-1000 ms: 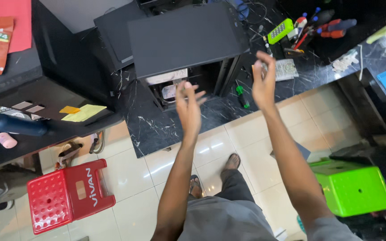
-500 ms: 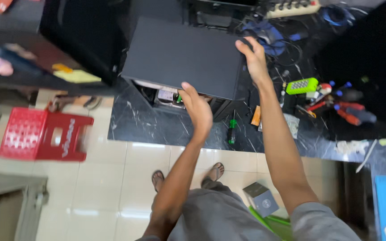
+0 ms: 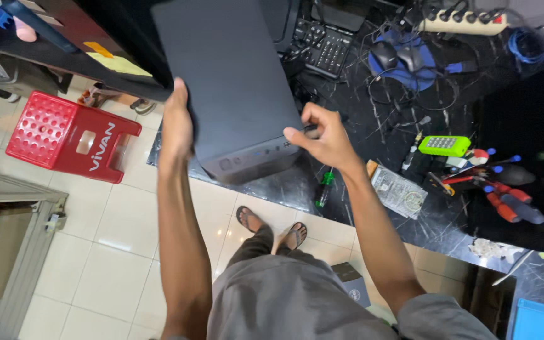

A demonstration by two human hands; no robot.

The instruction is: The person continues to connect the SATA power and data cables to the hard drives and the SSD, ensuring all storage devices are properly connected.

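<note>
At upper centre, the left hand (image 3: 177, 126) grips the computer case's (image 3: 231, 82) left edge, steadying it on the table (image 3: 373, 126), while the right hand's (image 3: 322, 135) curled fingers pinch its right corner.

A single head-worn camera looks steeply down from above the person's own body, arms reaching away from it. The left hand (image 3: 177, 123) and right hand (image 3: 322, 135) sit mid-frame, fairly near. Beyond them lies a dark worktop (image 3: 410, 208); below them, tiled floor (image 3: 114, 252).
</note>
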